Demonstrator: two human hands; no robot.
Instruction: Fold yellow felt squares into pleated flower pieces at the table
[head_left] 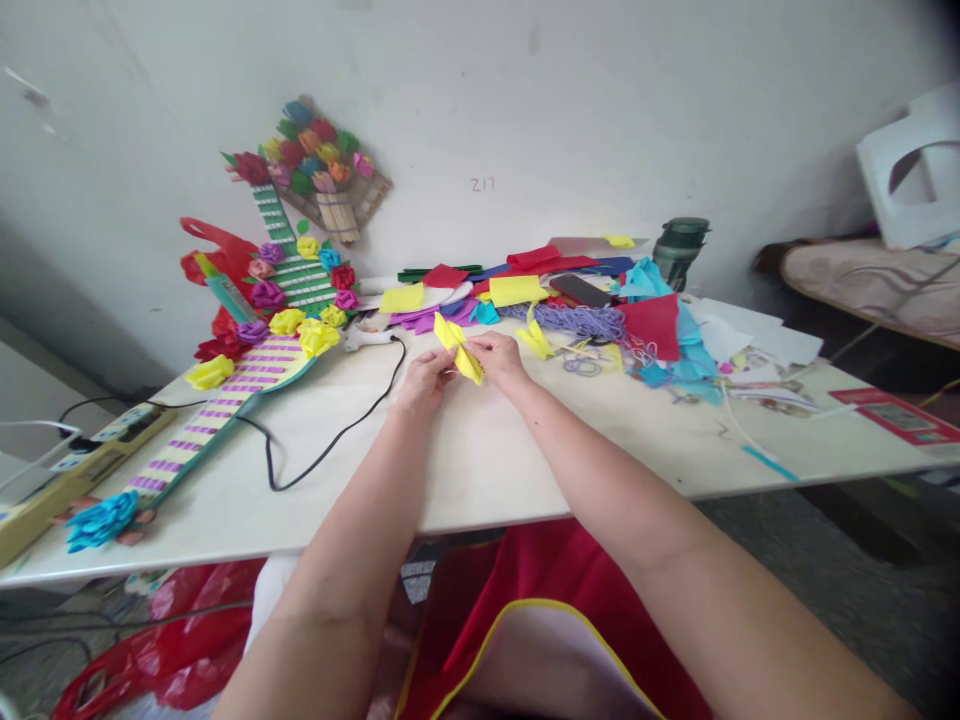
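Note:
A folded piece of yellow crepe paper point(459, 348) is held above the middle of the table point(495, 450). My left hand point(429, 378) pinches its lower left side, fingers closed. On its right side, my right hand point(498, 358) grips the paper between thumb and fingers. Just beyond my right hand lies a loose yellow paper strip point(535, 340). Left of my hands stands a hot glue gun point(369, 338) with a black cord running across the table. A long decorated board point(217, 415), striped and trimmed with paper flowers, lies farther left.
Coloured paper sheets point(517, 290), purple yarn point(574, 320) and a phone point(581, 292) crowd the table's back. A dark green bottle point(679, 252) stands behind at the right. A power strip point(82, 470) runs along the left edge. A flower panel point(330, 170) leans on the wall.

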